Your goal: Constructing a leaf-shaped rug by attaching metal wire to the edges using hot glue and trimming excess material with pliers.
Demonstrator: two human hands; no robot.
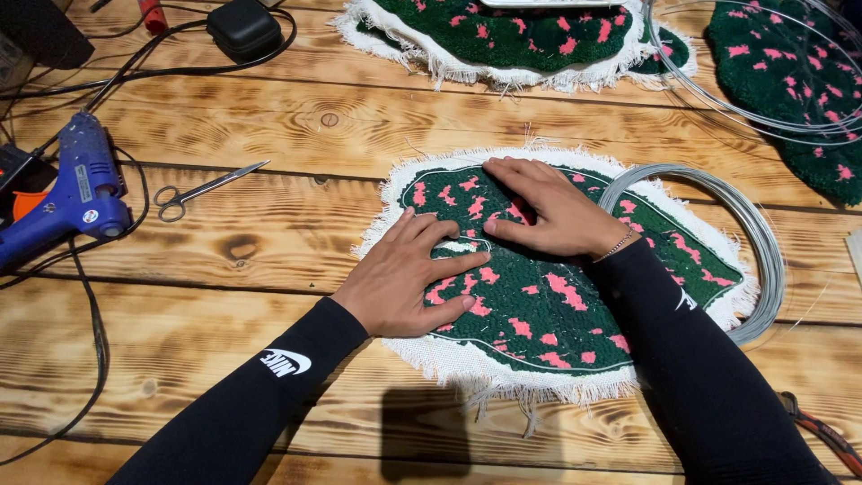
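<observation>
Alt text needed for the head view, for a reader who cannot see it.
Both hands, left hand and right hand, press flat on a green and pink tufted piece with frayed white edging on a wooden table. Wire coil at right; scissors and blue glue gun at left.

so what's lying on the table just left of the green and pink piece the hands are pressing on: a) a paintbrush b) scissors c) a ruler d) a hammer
b: scissors lie on the wooden table left of the green and pink tufted piece, between it and the blue glue gun.
</observation>
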